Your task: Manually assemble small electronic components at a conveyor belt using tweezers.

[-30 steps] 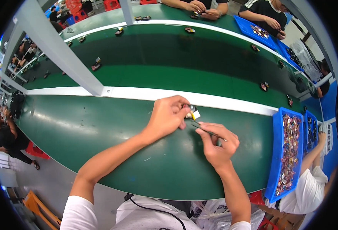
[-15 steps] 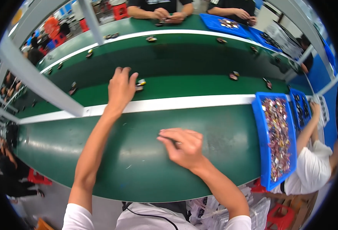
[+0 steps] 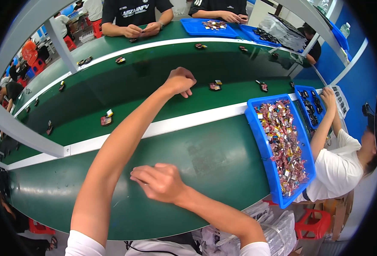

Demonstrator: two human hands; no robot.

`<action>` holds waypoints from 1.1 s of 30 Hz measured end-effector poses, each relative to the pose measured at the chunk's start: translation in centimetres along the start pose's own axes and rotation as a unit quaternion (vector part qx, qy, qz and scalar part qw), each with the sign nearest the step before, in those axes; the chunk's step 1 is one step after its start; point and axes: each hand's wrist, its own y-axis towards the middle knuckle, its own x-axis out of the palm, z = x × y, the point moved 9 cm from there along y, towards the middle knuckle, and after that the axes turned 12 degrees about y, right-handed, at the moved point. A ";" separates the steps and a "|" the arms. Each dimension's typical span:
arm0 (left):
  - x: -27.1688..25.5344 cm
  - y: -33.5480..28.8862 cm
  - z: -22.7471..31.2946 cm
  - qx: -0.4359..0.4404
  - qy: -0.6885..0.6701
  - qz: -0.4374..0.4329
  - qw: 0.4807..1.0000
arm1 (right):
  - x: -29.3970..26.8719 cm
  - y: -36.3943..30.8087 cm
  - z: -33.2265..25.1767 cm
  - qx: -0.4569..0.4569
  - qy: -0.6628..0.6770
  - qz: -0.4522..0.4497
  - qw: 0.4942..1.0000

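Observation:
My left hand [image 3: 181, 82] reaches over the dark green conveyor belt [image 3: 154, 70], its fingers bent down and apart, with nothing seen in them. Nearest to it, just right, lies a small dark assembly [image 3: 214, 87] with a pinkish face and a yellow-white tab. A similar assembly [image 3: 106, 120] rests on the belt to the left of my forearm. Above the near green tabletop [image 3: 214, 149] is my right hand [image 3: 159, 182], thumb and fingers pinched together. Whatever is between those fingertips, if anything, is hidden.
A blue tray [image 3: 252, 123] heaped with small wired parts stands at the right, beside a smaller blue tray [image 3: 301, 100] of black pieces, where a co-worker's hand [image 3: 328, 99] rests. A white rail [image 3: 188, 121] borders the belt. Metal posts [image 3: 24, 132] rise at the left.
The view has swung right. My left hand has moved rightward along the belt, away from the assembly it was beside, toward another. My right hand stays pinched over the tabletop.

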 end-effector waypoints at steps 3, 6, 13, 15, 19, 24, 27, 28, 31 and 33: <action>2.8 2.3 1.2 -0.012 -0.037 -0.017 0.999 | 0.0 -0.3 0.3 -0.006 -0.007 -0.001 1.000; 5.0 3.5 1.7 -0.026 -0.005 -0.023 0.999 | 0.1 -0.6 0.9 0.001 -0.012 -0.004 1.000; 4.8 4.0 1.1 -0.004 0.111 0.032 0.993 | 0.4 -0.5 1.2 0.009 -0.007 -0.019 1.000; 4.3 3.0 0.4 -0.027 0.046 0.015 0.998 | 0.3 -0.3 1.0 0.010 0.006 -0.013 1.000; 2.5 -0.7 -0.4 -0.014 -0.109 0.015 0.994 | -0.2 0.0 1.0 0.019 0.025 0.009 0.999; -1.3 -9.0 -3.3 0.007 -0.232 0.031 0.972 | 0.1 -0.2 1.3 0.034 0.031 0.013 0.999; -3.3 -15.3 -5.8 -0.024 -0.240 0.067 0.968 | 0.2 0.2 1.3 0.032 0.055 0.021 0.998; -3.4 -17.1 -6.4 -0.034 -0.238 0.070 0.968 | -0.2 0.1 1.6 0.039 0.052 0.029 0.997; -3.7 -22.6 -7.9 -0.072 -0.254 0.096 0.960 | -0.7 0.5 1.8 0.084 0.051 0.027 0.995; -3.3 -25.4 -9.0 -0.092 -0.275 0.104 0.951 | -1.1 0.5 1.8 0.115 0.062 0.024 0.991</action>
